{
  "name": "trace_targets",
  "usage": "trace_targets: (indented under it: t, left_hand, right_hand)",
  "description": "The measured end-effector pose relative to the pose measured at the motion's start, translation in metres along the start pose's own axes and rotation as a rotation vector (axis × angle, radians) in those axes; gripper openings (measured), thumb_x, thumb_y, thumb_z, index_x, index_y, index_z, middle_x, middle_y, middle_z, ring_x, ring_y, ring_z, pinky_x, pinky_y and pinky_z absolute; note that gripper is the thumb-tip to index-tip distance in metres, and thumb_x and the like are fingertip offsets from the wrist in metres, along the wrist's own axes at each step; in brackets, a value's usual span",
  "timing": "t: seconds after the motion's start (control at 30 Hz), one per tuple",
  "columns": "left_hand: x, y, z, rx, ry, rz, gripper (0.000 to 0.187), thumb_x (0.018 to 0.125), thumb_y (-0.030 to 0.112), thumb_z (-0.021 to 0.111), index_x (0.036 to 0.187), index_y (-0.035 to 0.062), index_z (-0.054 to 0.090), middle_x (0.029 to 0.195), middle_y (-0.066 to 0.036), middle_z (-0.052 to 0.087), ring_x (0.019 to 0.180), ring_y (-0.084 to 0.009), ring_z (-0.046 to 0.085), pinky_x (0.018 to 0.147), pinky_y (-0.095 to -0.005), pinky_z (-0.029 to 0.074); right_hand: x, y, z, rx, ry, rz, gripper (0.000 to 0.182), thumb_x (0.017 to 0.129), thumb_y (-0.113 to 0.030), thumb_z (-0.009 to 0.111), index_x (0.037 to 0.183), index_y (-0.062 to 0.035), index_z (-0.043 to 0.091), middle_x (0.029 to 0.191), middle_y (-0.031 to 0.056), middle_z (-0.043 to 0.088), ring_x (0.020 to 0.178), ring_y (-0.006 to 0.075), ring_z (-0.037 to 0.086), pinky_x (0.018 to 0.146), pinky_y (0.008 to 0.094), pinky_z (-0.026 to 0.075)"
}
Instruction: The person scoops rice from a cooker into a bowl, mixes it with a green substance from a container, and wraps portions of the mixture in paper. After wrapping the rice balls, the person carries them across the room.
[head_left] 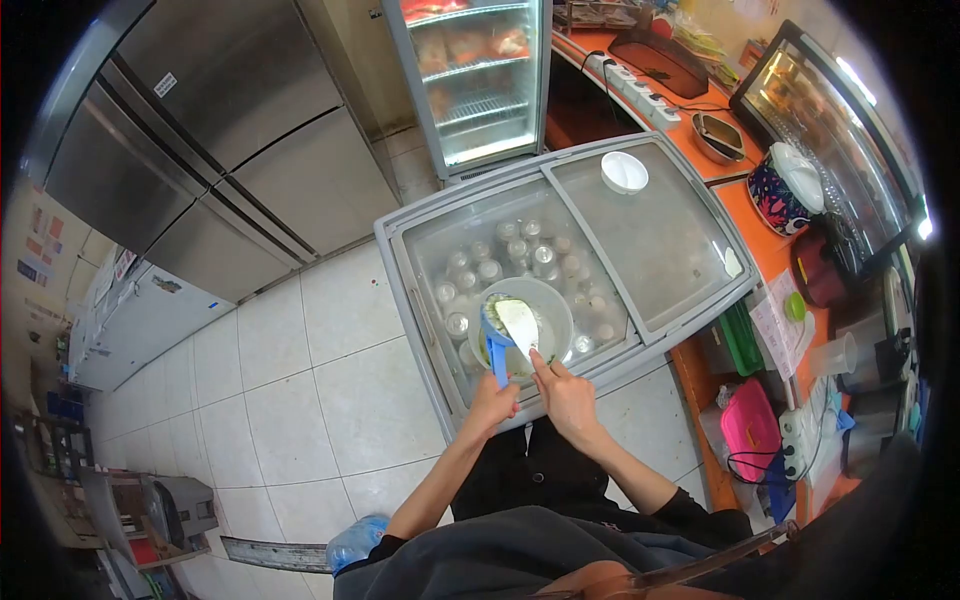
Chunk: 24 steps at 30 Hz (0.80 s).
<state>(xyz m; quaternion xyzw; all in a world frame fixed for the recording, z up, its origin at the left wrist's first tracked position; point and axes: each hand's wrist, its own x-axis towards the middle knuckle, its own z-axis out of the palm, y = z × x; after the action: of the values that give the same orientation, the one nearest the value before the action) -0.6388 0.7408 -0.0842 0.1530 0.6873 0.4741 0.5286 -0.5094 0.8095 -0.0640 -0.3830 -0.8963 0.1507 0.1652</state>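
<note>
A translucent bowl (556, 312) sits on the glass lid of a chest freezer (480, 212). Over it, my left hand (490, 405) is closed round the handle of a blue strainer (499, 362). My right hand (566, 400) grips a white spatula (517, 322), its blade resting in or just above the strainer. Some pale green matter shows around the blade; what it is I cannot make out. Both the strainer's basket and part of the bowl's inside are hidden by the spatula.
A small white bowl (625, 173) stands on the freezer's far right. Several cans (544, 256) show through the glass. To the right is an orange counter (757, 235) with a patterned pot (786, 190) and a power strip (640, 92). Steel refrigerator doors (235, 90) rise at left.
</note>
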Motion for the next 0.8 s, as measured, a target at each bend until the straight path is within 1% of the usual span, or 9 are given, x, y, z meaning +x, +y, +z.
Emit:
trace_targets:
  t: [0.13,0.27,0.33,0.47,0.6,0.67,0.73,0.77,0.8]
  left_hand:
    - [-0.009,0.007,-0.022,-0.330,-0.205,-0.206,0.023,0.084,0.002,0.052,0.105,0.0048,0.042,0.064,0.002,0.039,0.048,-0.0060,0.037,0.038,-0.0209,0.028]
    - [-0.010,-0.011,-0.029,-0.373,-0.268,-0.240,0.020,0.085,0.002,0.050,0.103,0.0067,0.042,0.065,0.003,0.039,0.048,-0.0044,0.036,0.039,-0.0198,0.027]
    - [-0.017,-0.009,-0.029,-0.423,-0.247,-0.165,0.021,0.086,0.002,0.050,0.104,0.0061,0.042,0.067,0.002,0.040,0.047,-0.0050,0.036,0.038,-0.0197,0.026]
    - [-0.013,-0.010,-0.028,-0.379,-0.216,-0.149,0.022,0.086,0.005,0.051,0.105,0.0054,0.041,0.067,0.002,0.040,0.045,-0.0057,0.036,0.037,-0.0201,0.027]
    - [-0.021,-0.002,-0.045,-0.261,-0.144,-0.005,0.026,0.084,0.006,0.056,0.105,0.0041,0.041,0.066,0.000,0.041,0.044,-0.0077,0.038,0.038,-0.0218,0.032]
    - [-0.025,-0.011,-0.040,-0.278,-0.123,-0.021,0.027,0.081,0.005,0.058,0.102,0.0039,0.042,0.066,-0.001,0.043,0.045,-0.0086,0.040,0.039,-0.0219,0.033]
    - [-0.006,-0.026,-0.023,-0.280,0.111,0.257,0.027,0.078,0.007,0.065,0.096,0.0033,0.045,0.069,-0.001,0.043,0.051,-0.0105,0.044,0.047,-0.0229,0.039]
    - [0.002,-0.039,-0.017,-0.281,0.115,0.239,0.027,0.078,0.007,0.065,0.096,0.0033,0.045,0.069,-0.001,0.043,0.051,-0.0105,0.044,0.047,-0.0229,0.039]
    - [0.018,-0.048,-0.010,-0.012,0.341,0.439,0.028,0.077,0.008,0.067,0.094,0.0032,0.046,0.072,-0.002,0.044,0.058,-0.0117,0.046,0.053,-0.0252,0.041]
  right_hand:
    - [-0.002,0.008,-0.002,0.159,-0.021,0.027,0.037,0.086,-0.017,0.057,0.123,-0.0139,0.056,0.073,0.0124,0.058,0.054,0.0318,0.059,0.052,0.0423,0.049]
    - [-0.002,0.034,0.005,0.284,0.011,0.054,0.034,0.085,-0.016,0.057,0.119,-0.0101,0.058,0.073,0.0172,0.062,0.059,0.0362,0.059,0.060,0.0451,0.048]
    - [0.004,0.048,-0.001,0.391,-0.096,0.124,0.031,0.085,-0.014,0.055,0.115,-0.0068,0.060,0.072,0.0224,0.061,0.064,0.0394,0.060,0.064,0.0456,0.047]
    - [0.033,0.013,-0.026,0.434,-0.032,0.149,0.028,0.086,-0.015,0.055,0.111,-0.0052,0.063,0.072,0.0253,0.059,0.069,0.0400,0.061,0.063,0.0442,0.046]
    - [0.054,0.035,-0.053,0.171,-0.399,0.102,0.024,0.086,-0.021,0.054,0.092,-0.0021,0.067,0.072,0.0234,0.061,0.069,0.0393,0.061,0.063,0.0450,0.048]
    - [0.089,0.033,-0.026,-0.138,-0.460,0.039,0.020,0.083,-0.021,0.055,0.086,-0.0072,0.069,0.071,0.0193,0.063,0.069,0.0350,0.063,0.062,0.0430,0.050]
    - [0.097,0.026,0.011,-0.287,-0.511,-0.031,0.018,0.082,-0.020,0.055,0.085,-0.0101,0.070,0.069,0.0162,0.064,0.069,0.0325,0.064,0.060,0.0417,0.050]
    - [0.092,0.015,0.021,-0.403,-0.653,-0.078,0.017,0.080,-0.018,0.056,0.084,-0.0103,0.070,0.071,0.0147,0.066,0.070,0.0299,0.066,0.060,0.0404,0.051]
    - [0.093,0.008,0.028,-0.527,-0.779,-0.138,0.016,0.078,-0.016,0.056,0.083,-0.0105,0.070,0.073,0.0132,0.067,0.072,0.0273,0.067,0.060,0.0390,0.051]
